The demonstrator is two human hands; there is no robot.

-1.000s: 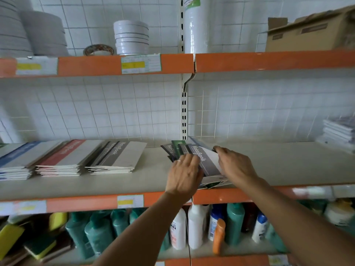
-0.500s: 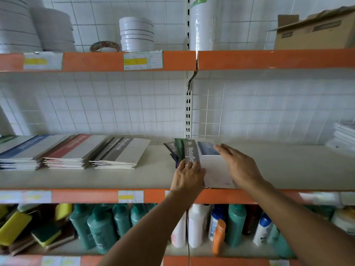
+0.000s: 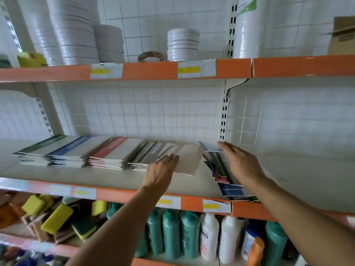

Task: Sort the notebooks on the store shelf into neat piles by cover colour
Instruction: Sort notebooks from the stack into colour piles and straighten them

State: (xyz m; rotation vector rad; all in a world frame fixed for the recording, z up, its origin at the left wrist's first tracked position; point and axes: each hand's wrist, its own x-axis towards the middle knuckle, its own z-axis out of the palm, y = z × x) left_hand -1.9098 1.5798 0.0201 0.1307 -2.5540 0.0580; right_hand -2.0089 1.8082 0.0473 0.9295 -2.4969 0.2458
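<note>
Three orange-edged shelves [image 3: 134, 71], white-tiled wall [image 3: 153, 116]

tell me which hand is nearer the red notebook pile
Left. The left hand lies on the grey notebook beside the red notebook pile; the right hand rests on the unsorted heap, farther right.

Left hand [image 3: 163, 167] covers near corner of grey-banded notebook [image 3: 184, 160]; grip unclear, fingertips smeared by motion. Right hand [image 3: 240, 164] hides much of loose mixed-colour notebook heap [image 3: 224, 181]; covers beneath unreadable. Brown cardboard box [image 3: 342, 37] cut by right edge. Tall white plate stacks [image 3: 67, 29] cropped at top. Shelf-edge price labels [image 3: 196, 69] too blurred to read.
</note>
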